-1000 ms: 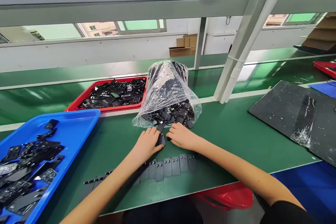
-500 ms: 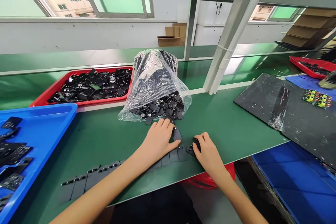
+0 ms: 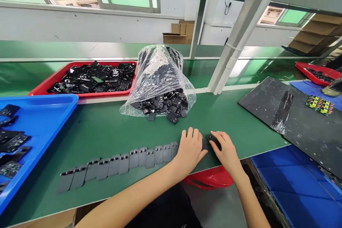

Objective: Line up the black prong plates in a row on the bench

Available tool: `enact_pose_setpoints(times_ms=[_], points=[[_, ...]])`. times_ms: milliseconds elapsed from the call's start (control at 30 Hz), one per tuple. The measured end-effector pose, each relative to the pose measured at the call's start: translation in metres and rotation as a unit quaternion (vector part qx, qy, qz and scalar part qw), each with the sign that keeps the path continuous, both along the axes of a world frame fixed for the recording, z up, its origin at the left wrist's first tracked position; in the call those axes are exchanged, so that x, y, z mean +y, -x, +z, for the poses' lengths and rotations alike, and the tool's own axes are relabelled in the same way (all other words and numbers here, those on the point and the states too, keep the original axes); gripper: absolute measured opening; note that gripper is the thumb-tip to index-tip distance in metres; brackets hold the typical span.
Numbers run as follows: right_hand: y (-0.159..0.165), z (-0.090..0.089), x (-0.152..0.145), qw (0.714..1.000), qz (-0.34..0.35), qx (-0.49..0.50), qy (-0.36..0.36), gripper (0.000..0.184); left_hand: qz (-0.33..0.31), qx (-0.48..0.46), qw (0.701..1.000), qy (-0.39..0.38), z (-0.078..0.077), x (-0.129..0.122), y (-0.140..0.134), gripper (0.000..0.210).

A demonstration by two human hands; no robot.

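The right hand (image 3: 227, 149), by the front edge of the green workbench (image 3: 101, 128), has its thumb and fingers clamped on a small black plate (image 3: 214, 141); this plate lies on that hand's left side, past the right end of the row of dark grey plates (image 3: 124, 164), its partly covered long axis appearing to slant from far left to near right. The left hand (image 3: 190, 148), palm down, covers the row's right end; whether it grips anything cannot be determined. The row's plates lie long axis across the bench, studded ends away. Farther off, loose black plates (image 3: 173, 117) spill from a clear plastic bag (image 3: 160, 73).
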State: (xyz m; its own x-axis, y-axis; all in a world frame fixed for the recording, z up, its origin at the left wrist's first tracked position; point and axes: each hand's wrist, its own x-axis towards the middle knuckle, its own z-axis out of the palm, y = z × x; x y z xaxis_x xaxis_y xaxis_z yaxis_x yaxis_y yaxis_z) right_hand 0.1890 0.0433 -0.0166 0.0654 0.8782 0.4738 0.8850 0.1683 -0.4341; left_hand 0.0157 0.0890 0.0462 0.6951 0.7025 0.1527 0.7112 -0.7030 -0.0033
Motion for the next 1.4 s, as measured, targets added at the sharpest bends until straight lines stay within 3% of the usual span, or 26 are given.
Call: enact_pose_setpoints(times_ms=[100, 233, 400, 500, 600, 700, 800, 900, 967, 1033, 1133, 1267, 1400], points=[[0.008, -0.005, -0.018, 0.999, 0.029, -0.023, -0.013, 0.028, 0.012, -0.015, 1.0, -0.012, -0.007, -0.019, 0.011, 0.059], [0.023, -0.012, -0.032, 0.997, 0.052, -0.054, -0.007, 0.036, -0.052, -0.014, 0.997, -0.05, -0.018, -0.048, 0.04, 0.05], [0.037, -0.015, -0.031, 0.994, 0.068, -0.079, -0.012, 0.035, -0.077, 0.025, 0.994, -0.075, -0.029, -0.045, 0.06, 0.05], [0.042, -0.005, -0.032, 0.991, 0.098, -0.092, -0.014, 0.031, -0.088, 0.02, 0.993, -0.071, -0.028, -0.041, 0.067, 0.048], [0.046, 0.017, -0.018, 0.99, 0.101, -0.095, -0.015, 0.026, -0.087, -0.015, 0.994, -0.063, -0.017, -0.035, 0.079, 0.045], [0.06, 0.041, 0.022, 0.99, 0.099, -0.104, 0.014, 0.025, -0.026, -0.024, 0.999, -0.024, 0.001, -0.006, 0.099, 0.03], [0.09, 0.053, 0.075, 0.981, 0.117, -0.132, 0.082, 0.032, 0.071, 0.011, 0.997, -0.02, 0.014, 0.05, 0.121, 0.026], [0.119, 0.055, 0.112, 0.97, 0.121, -0.15, 0.149, 0.027, 0.122, 0.042, 0.991, -0.024, 0.014, 0.1, 0.135, 0.023], [0.125, 0.057, 0.12, 0.965, 0.123, -0.149, 0.177, 0.026, 0.128, 0.055, 0.99, -0.026, 0.008, 0.115, 0.137, 0.026], [0.111, 0.06, 0.116, 0.963, 0.126, -0.139, 0.194, 0.027, 0.126, 0.061, 0.99, -0.028, 0.0, 0.116, 0.139, 0.031], [0.059, 0.067, 0.104, 0.96, 0.115, -0.12, 0.226, 0.025, 0.121, 0.06, 0.991, -0.026, -0.008, 0.104, 0.143, 0.034], [-0.024, 0.07, 0.096, 0.944, 0.11, -0.096, 0.296, 0.027, 0.098, 0.054, 0.994, -0.003, -0.005, 0.102, 0.152, 0.024], [-0.055, 0.058, 0.085, 0.953, 0.1, -0.066, 0.279, 0.025, 0.089, 0.044, 0.995, -0.005, 0.0, 0.109, 0.152, 0.025]])
